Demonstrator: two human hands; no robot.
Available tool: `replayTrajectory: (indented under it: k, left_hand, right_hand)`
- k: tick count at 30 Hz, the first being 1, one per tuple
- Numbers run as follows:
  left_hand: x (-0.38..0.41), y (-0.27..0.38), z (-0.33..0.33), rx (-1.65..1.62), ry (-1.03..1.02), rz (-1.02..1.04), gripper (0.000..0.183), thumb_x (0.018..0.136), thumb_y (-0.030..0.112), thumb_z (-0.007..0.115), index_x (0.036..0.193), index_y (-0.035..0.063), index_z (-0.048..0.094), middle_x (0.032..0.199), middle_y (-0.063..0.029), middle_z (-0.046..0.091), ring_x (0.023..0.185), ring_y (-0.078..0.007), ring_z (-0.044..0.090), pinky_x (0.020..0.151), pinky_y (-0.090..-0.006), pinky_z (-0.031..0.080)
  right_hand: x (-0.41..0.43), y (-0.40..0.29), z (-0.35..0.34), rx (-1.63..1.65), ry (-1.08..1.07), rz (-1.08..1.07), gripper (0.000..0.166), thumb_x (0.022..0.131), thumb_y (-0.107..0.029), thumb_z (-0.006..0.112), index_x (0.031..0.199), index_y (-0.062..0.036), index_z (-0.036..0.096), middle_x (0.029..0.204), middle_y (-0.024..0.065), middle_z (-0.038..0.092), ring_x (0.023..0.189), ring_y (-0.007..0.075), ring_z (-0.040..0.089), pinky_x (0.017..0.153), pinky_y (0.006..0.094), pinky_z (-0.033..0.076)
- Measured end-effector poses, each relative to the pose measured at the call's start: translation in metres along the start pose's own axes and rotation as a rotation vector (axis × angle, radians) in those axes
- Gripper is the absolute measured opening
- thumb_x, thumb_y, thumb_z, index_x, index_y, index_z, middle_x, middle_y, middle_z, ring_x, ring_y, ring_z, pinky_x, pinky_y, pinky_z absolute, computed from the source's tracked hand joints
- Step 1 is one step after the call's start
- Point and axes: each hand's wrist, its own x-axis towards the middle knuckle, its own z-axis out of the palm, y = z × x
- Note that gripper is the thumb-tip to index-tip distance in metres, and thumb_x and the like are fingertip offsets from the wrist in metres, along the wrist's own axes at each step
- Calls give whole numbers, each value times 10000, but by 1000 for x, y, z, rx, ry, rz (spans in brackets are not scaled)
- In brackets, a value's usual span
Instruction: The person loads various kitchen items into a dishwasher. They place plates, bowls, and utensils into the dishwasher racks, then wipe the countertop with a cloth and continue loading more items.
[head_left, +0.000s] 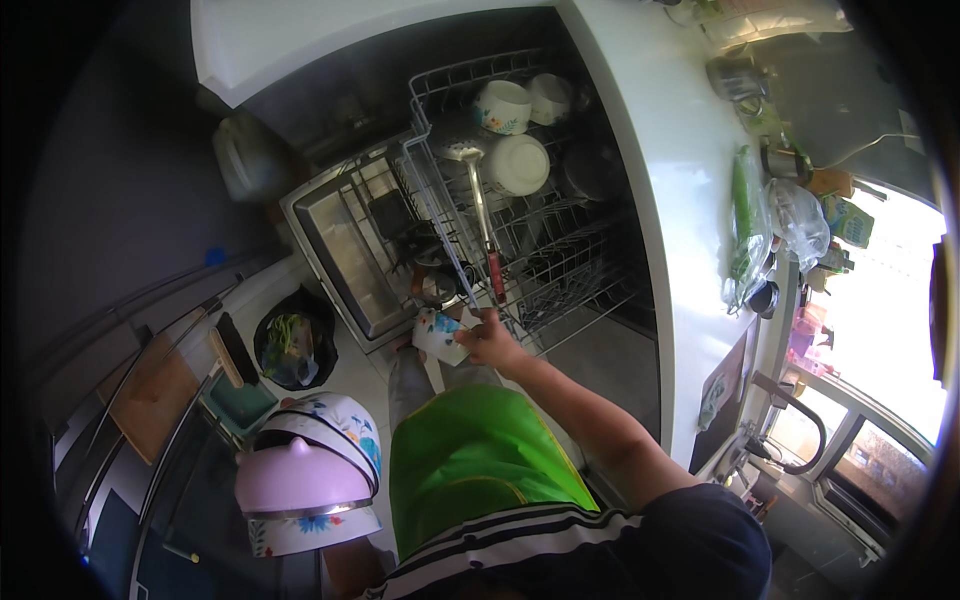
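My right hand (491, 343) grips a small white floral bowl (440, 336) beside the front of the pulled-out upper rack (439, 217) of a dishwasher. In that rack are a slotted metal spoon (480, 195) with a red handle and several white bowls, including an upturned one (517, 165) and a floral one (502, 107). At the lower left, a stack with a pink bowl (307, 480) with ear-like knobs, a floral bowl (311, 531) and tilted floral bowls (349, 424) rests on my left arm's side. My left hand is hidden behind this stack; only the forearm (352, 566) shows.
The open dishwasher door (341, 255) lies below the rack, with dark items on it. A black-lined bin (295, 341) holding green scraps stands on the floor to the left. A white counter (675, 225) runs along the right, bearing bagged green vegetables (745, 225).
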Motion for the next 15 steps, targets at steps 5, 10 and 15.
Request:
replayTrajectory:
  k: [5,10,15]
  left_hand:
    - [7,-1,7,-1,-1,-4,585,804,520,574,1271,174,508,1356,-191,409,1188,-353,455,983,-525,379]
    - [11,-5,8,0,7,8,594,811,522,567,1273,155,501,1346,-190,419,1179,-344,463,984,-511,383]
    - [15,-10,10,-4,11,12,605,818,525,559,1276,135,493,1336,-189,429,1170,-335,472,986,-498,388]
  right_hand:
    - [-16,5,8,106,20,-58,659,875,-254,648,1351,-88,223,945,64,569,686,111,515,552,274,450]
    - [-55,-38,-33,729,-207,-41,317,969,-257,481,1250,-118,432,898,-4,531,654,72,429,606,222,399]
    - [-5,-77,-97,1139,-217,-292,336,1005,-338,328,1142,-91,511,928,30,571,727,140,520,659,288,467]
